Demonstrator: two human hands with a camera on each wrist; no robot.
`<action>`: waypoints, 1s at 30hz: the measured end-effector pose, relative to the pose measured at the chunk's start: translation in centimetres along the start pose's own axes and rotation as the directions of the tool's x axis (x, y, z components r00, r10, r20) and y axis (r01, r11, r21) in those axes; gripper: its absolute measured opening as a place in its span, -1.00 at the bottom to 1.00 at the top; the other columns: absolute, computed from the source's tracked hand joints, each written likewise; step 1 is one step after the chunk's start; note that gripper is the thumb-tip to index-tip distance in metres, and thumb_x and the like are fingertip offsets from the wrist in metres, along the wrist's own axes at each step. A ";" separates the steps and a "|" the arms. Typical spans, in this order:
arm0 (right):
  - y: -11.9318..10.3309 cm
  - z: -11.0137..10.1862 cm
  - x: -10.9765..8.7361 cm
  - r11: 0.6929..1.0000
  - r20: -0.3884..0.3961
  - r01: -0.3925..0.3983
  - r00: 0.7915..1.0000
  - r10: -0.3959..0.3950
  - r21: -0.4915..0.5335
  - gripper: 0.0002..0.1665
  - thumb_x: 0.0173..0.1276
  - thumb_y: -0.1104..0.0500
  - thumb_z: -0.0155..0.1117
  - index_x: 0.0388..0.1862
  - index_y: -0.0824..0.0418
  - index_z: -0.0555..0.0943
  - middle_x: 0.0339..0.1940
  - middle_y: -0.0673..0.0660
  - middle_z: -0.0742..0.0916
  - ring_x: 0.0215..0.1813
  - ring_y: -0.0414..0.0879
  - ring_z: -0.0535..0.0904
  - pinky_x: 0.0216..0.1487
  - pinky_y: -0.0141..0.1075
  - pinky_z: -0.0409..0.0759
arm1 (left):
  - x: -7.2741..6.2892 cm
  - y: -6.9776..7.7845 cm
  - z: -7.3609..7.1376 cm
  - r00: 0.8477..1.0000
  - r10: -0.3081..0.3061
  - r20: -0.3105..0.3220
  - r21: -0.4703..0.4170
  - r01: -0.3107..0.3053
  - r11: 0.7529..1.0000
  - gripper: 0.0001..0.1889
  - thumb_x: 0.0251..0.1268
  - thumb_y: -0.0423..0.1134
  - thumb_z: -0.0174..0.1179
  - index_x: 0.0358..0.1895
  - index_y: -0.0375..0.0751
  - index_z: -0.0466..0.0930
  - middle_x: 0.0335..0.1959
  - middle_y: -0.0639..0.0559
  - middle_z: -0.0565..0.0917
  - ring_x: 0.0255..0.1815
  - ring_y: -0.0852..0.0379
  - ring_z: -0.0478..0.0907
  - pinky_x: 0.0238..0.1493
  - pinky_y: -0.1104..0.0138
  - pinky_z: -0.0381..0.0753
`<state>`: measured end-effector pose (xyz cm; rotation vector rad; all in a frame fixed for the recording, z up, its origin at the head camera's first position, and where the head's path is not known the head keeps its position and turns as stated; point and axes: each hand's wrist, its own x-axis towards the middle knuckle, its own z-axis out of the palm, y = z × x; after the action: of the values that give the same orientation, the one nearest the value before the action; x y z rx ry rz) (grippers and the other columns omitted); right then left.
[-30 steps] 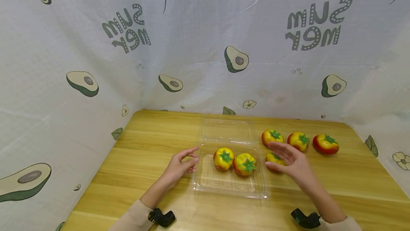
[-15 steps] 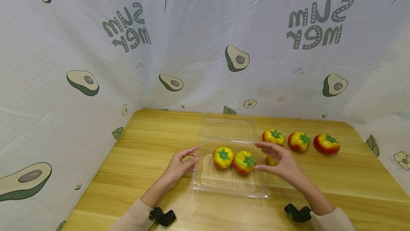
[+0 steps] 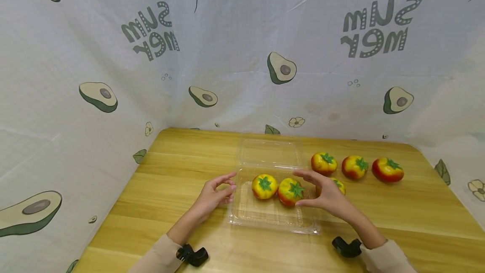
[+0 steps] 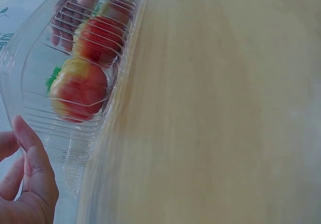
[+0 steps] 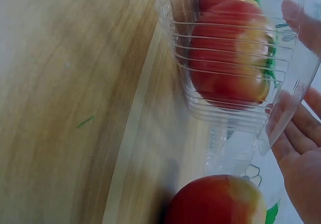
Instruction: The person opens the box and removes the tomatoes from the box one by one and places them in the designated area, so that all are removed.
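Note:
A clear plastic clamshell box point(image 3: 261, 218) lies open on the table, its lid point(image 3: 269, 152) spread toward the back. Two red-yellow persimmons with green leaf tops sit in its base: a left one point(image 3: 264, 186) and a right one point(image 3: 290, 191). My left hand point(image 3: 213, 195) pinches the box's left rim; in the left wrist view, the thumb point(image 4: 34, 151) lies against the clear plastic. Thumb and fingers spread apart, my right hand point(image 3: 325, 194) reaches over the right rim beside the right persimmon. Whether it touches that fruit I cannot tell. It partly covers a loose persimmon point(image 3: 338, 185).
Behind the right hand, more persimmons stand in a row: one near the lid point(image 3: 323, 163), a middle one point(image 3: 354, 167) and one farthest right point(image 3: 388, 170). A printed avocado curtain point(image 3: 242, 54) hangs around the wooden table point(image 3: 182, 155).
My right hand has moved left, from above the loose persimmon to the right persimmon inside the box. The left hand has stayed at the left rim.

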<state>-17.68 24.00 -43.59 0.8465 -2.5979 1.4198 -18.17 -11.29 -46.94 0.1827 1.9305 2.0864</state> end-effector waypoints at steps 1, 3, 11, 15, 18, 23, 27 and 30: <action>0.0 0.0 0.0 1.000 0.002 -0.001 1.000 0.001 -0.019 -0.13 -0.03 0.20 0.67 0.30 0.31 0.51 0.23 0.22 0.64 0.27 -0.11 0.51 0.24 -0.62 0.32 | 0.0 0.0 0.0 1.000 -0.002 -0.001 -0.001 0.002 1.000 -0.48 0.41 -0.37 0.23 0.40 -0.29 0.41 -0.07 -0.07 0.50 -0.43 0.21 0.53 -0.36 0.45 0.66; 0.1 0.1 0.1 0.998 0.003 -0.004 1.000 0.004 -0.055 -0.12 -0.04 0.17 0.69 0.29 0.30 0.52 0.23 0.18 0.64 0.26 -0.05 0.52 0.24 -0.60 0.33 | 0.0 0.0 0.0 1.000 -0.004 -0.002 -0.004 0.004 1.000 -0.48 0.41 -0.37 0.24 0.40 -0.29 0.41 -0.07 -0.07 0.50 -0.43 0.21 0.53 -0.36 0.45 0.66; 0.5 0.5 0.2 0.986 -0.009 0.003 1.000 -0.005 -0.169 -0.10 -0.12 0.14 0.73 0.25 0.27 0.56 0.20 0.16 0.66 0.16 0.20 0.58 0.13 0.13 0.56 | -0.1 0.2 0.1 1.000 -0.001 -0.004 -0.006 0.001 1.000 -0.48 0.41 -0.38 0.23 0.40 -0.31 0.41 -0.07 -0.08 0.50 -0.42 0.21 0.53 -0.36 0.46 0.65; 0.4 0.8 0.2 0.981 -0.008 0.035 0.999 -0.037 -0.192 -0.11 -0.15 0.15 0.74 0.22 0.31 0.57 0.17 0.20 0.67 0.12 0.22 0.60 0.09 0.17 0.56 | -0.1 0.1 0.2 1.000 0.000 -0.007 -0.003 0.000 1.000 -0.48 0.41 -0.37 0.24 0.40 -0.30 0.41 -0.07 -0.08 0.50 -0.42 0.21 0.54 -0.36 0.46 0.65; 0.2 0.9 0.2 0.976 -0.005 0.046 0.999 -0.049 -0.213 -0.09 -0.17 0.17 0.75 0.22 0.33 0.57 0.16 0.20 0.68 0.12 0.21 0.60 0.09 0.15 0.57 | -0.2 0.1 0.2 1.000 -0.002 -0.008 -0.005 0.002 1.000 -0.48 0.41 -0.37 0.24 0.40 -0.31 0.41 -0.08 -0.08 0.50 -0.42 0.21 0.54 -0.36 0.46 0.65; 0.2 1.1 0.3 0.965 0.004 0.054 0.998 -0.055 -0.258 -0.08 -0.20 0.22 0.75 0.22 0.34 0.56 0.17 0.20 0.67 0.16 0.21 0.58 0.12 0.15 0.55 | -0.2 0.1 0.2 1.000 0.000 -0.012 -0.009 0.000 1.000 -0.48 0.41 -0.38 0.23 0.40 -0.31 0.41 -0.09 -0.07 0.50 -0.42 0.21 0.54 -0.35 0.45 0.66; 0.2 1.1 0.3 0.958 0.007 0.056 0.998 -0.056 -0.282 -0.08 -0.22 0.25 0.76 0.21 0.34 0.56 0.17 0.22 0.67 0.18 0.22 0.57 0.15 0.15 0.54 | -0.1 0.1 0.3 1.000 -0.001 -0.013 -0.009 0.001 1.000 -0.48 0.41 -0.37 0.24 0.40 -0.31 0.41 -0.08 -0.08 0.50 -0.41 0.21 0.54 -0.33 0.44 0.67; 0.2 1.1 0.3 0.953 0.008 0.054 0.998 -0.054 -0.297 -0.09 -0.22 0.26 0.75 0.20 0.34 0.57 0.15 0.23 0.67 0.17 0.23 0.57 0.15 0.15 0.54 | -0.1 0.1 0.3 1.000 -0.003 -0.014 -0.011 0.003 1.000 -0.49 0.41 -0.37 0.23 0.39 -0.31 0.42 -0.07 -0.08 0.49 -0.41 0.20 0.55 -0.32 0.43 0.67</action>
<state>-17.79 23.08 -44.31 0.8642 -2.6693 0.9778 -18.01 -11.06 -46.80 0.1641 1.9256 2.1014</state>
